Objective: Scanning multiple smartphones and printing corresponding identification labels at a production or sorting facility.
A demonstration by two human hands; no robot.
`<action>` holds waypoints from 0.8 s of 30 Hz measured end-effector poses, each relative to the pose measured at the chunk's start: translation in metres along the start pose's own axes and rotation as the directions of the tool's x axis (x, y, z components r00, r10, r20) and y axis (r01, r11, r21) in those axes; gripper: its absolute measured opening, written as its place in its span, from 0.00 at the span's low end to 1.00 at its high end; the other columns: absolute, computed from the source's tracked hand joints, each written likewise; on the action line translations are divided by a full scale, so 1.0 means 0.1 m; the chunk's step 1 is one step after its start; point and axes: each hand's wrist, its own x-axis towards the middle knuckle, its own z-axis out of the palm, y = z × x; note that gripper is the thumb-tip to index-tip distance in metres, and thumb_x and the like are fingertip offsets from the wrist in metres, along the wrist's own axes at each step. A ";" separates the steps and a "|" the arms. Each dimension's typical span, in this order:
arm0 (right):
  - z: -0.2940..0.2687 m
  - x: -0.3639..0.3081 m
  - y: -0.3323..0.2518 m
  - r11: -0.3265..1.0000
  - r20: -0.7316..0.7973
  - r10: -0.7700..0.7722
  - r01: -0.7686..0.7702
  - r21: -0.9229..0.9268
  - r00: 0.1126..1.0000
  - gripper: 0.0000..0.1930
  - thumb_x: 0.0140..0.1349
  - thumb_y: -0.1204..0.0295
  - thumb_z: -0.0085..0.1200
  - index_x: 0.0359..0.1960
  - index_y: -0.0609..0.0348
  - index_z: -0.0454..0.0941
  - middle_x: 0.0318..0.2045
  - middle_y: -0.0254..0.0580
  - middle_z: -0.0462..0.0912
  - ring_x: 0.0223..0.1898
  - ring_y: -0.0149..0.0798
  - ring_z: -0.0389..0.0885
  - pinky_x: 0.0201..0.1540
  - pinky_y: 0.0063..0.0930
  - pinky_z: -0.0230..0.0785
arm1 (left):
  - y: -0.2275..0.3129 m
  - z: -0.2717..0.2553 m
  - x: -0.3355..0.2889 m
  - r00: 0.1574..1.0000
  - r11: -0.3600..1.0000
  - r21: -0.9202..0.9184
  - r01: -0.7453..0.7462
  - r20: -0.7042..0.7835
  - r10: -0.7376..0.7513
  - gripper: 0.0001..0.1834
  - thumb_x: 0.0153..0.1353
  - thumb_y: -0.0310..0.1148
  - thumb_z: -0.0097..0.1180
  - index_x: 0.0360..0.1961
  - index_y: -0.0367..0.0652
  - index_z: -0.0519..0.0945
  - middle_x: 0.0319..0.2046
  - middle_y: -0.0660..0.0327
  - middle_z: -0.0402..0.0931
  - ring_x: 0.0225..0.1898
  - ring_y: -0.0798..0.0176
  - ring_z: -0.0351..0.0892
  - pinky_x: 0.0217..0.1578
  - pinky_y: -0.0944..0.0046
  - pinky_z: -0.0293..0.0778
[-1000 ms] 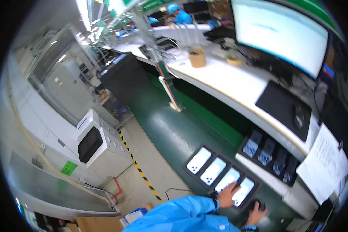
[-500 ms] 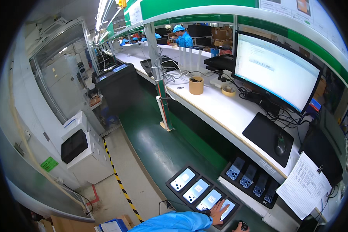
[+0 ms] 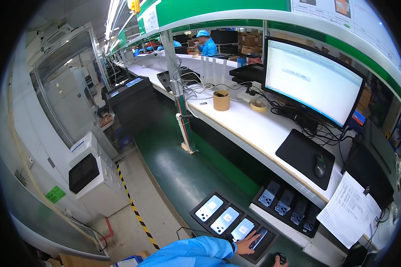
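Observation:
My left hand comes in from the lower edge in a blue sleeve. Its fingers are spread over the rightmost phone, whose screen looks dark. That phone lies in a black tray beside three phones with bright screens: a far-left phone, a second phone and a third phone, the last nearest my fingertips. At the bottom edge, my right hand is mostly cut off. It is closed on a small rounded black device whose kind I cannot make out.
Right of the tray, a second black tray holds several blue phones on a low white shelf. Above it stands a white bench with a monitor, mouse, mouse pad and tape roll. A clipped paper sheet overhangs the edge.
The rightmost phone's screen has turned from bright to dark. My left hand has shifted slightly left, its fingers still over that phone. The view has moved a little.

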 end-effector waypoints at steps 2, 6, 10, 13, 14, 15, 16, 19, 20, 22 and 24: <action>-0.19 -0.22 -0.31 0.996 -0.051 -0.002 -0.002 -0.085 0.999 0.37 0.56 0.60 0.67 0.63 0.65 0.64 0.54 0.53 0.75 0.52 0.46 0.75 0.54 0.36 0.70 | -0.11 0.05 0.02 0.995 0.994 0.069 -0.084 -0.044 0.088 0.53 0.52 0.35 0.60 0.74 0.55 0.42 0.74 0.46 0.29 0.70 0.39 0.53 0.60 0.52 0.66; -0.99 -0.38 -0.33 0.997 -0.330 -0.016 0.038 0.061 0.944 0.30 0.60 0.63 0.63 0.60 0.65 0.69 0.55 0.54 0.75 0.54 0.44 0.74 0.57 0.36 0.67 | -0.09 0.01 0.02 0.995 0.992 0.081 -0.099 0.022 0.097 0.52 0.53 0.36 0.61 0.74 0.55 0.43 0.74 0.45 0.28 0.72 0.39 0.48 0.64 0.52 0.61; -1.53 -0.32 -0.20 0.712 -0.478 0.345 0.107 0.694 0.808 0.24 0.67 0.61 0.51 0.63 0.51 0.66 0.61 0.44 0.71 0.55 0.44 0.75 0.52 0.38 0.73 | -0.66 0.06 0.21 0.917 0.902 0.207 -0.379 -0.047 0.396 0.54 0.47 0.37 0.65 0.72 0.40 0.47 0.72 0.40 0.39 0.73 0.40 0.43 0.69 0.52 0.50; -1.78 -0.24 -0.02 0.591 -0.492 0.239 0.277 0.758 0.837 0.23 0.71 0.60 0.42 0.65 0.53 0.64 0.63 0.46 0.69 0.56 0.48 0.74 0.54 0.38 0.71 | -0.63 -0.08 0.17 0.948 0.948 -0.011 -0.317 -0.039 0.316 0.54 0.46 0.35 0.66 0.71 0.34 0.48 0.71 0.41 0.44 0.74 0.43 0.38 0.72 0.55 0.41; -1.80 -0.18 -0.13 0.503 -0.461 0.263 0.288 0.815 0.847 0.24 0.70 0.59 0.45 0.65 0.53 0.63 0.63 0.47 0.69 0.56 0.47 0.74 0.53 0.35 0.71 | -0.76 -0.14 0.21 0.957 0.953 0.101 -0.287 -0.015 0.290 0.54 0.47 0.33 0.65 0.71 0.34 0.47 0.72 0.40 0.41 0.75 0.42 0.36 0.72 0.55 0.40; -1.75 -0.27 -0.50 0.495 -0.508 0.362 0.300 0.815 0.782 0.26 0.69 0.59 0.48 0.65 0.53 0.63 0.62 0.47 0.70 0.55 0.47 0.75 0.52 0.34 0.71 | -0.77 -0.19 0.21 0.962 0.957 0.107 -0.270 -0.018 0.274 0.53 0.48 0.32 0.64 0.72 0.35 0.46 0.72 0.39 0.39 0.75 0.42 0.36 0.72 0.55 0.39; -1.81 -0.35 -0.73 0.460 -0.525 0.425 0.323 0.827 0.737 0.27 0.67 0.59 0.51 0.65 0.53 0.63 0.60 0.47 0.72 0.53 0.45 0.76 0.50 0.33 0.72 | -0.69 -0.21 0.17 0.966 0.961 0.116 -0.250 -0.037 0.255 0.52 0.49 0.30 0.63 0.72 0.35 0.46 0.72 0.39 0.38 0.75 0.42 0.35 0.72 0.54 0.39; -2.11 -0.50 -0.86 0.358 -0.563 0.470 0.437 0.825 0.680 0.24 0.65 0.64 0.52 0.62 0.51 0.66 0.49 0.41 0.77 0.41 0.40 0.79 0.42 0.33 0.72 | -0.35 -0.19 0.21 0.980 0.981 0.012 -0.192 0.050 0.191 0.52 0.49 0.27 0.62 0.72 0.36 0.45 0.72 0.37 0.35 0.75 0.40 0.35 0.72 0.52 0.38; -2.20 -0.53 -0.80 0.331 -0.571 0.471 0.465 0.821 0.672 0.23 0.64 0.64 0.53 0.61 0.51 0.67 0.48 0.40 0.77 0.40 0.39 0.78 0.42 0.32 0.72 | -0.26 -0.15 0.22 0.980 0.983 -0.002 -0.183 0.073 0.182 0.52 0.49 0.27 0.62 0.72 0.36 0.45 0.73 0.38 0.34 0.75 0.40 0.35 0.72 0.52 0.39; -2.35 -0.58 -0.77 0.286 -0.579 0.483 0.507 0.813 0.657 0.22 0.64 0.64 0.54 0.59 0.51 0.68 0.48 0.40 0.78 0.39 0.39 0.78 0.41 0.32 0.72 | -0.07 -0.07 0.21 0.987 0.991 -0.028 -0.128 0.099 0.130 0.52 0.50 0.26 0.62 0.72 0.36 0.45 0.73 0.39 0.34 0.74 0.39 0.35 0.71 0.52 0.41; -2.42 -0.58 -0.84 0.272 -0.588 0.492 0.528 0.804 0.642 0.18 0.65 0.64 0.54 0.54 0.52 0.70 0.43 0.39 0.79 0.38 0.38 0.78 0.39 0.30 0.73 | 0.05 -0.08 0.21 0.988 0.994 0.006 -0.105 0.113 0.104 0.52 0.50 0.26 0.62 0.72 0.36 0.44 0.73 0.40 0.34 0.75 0.40 0.35 0.71 0.52 0.41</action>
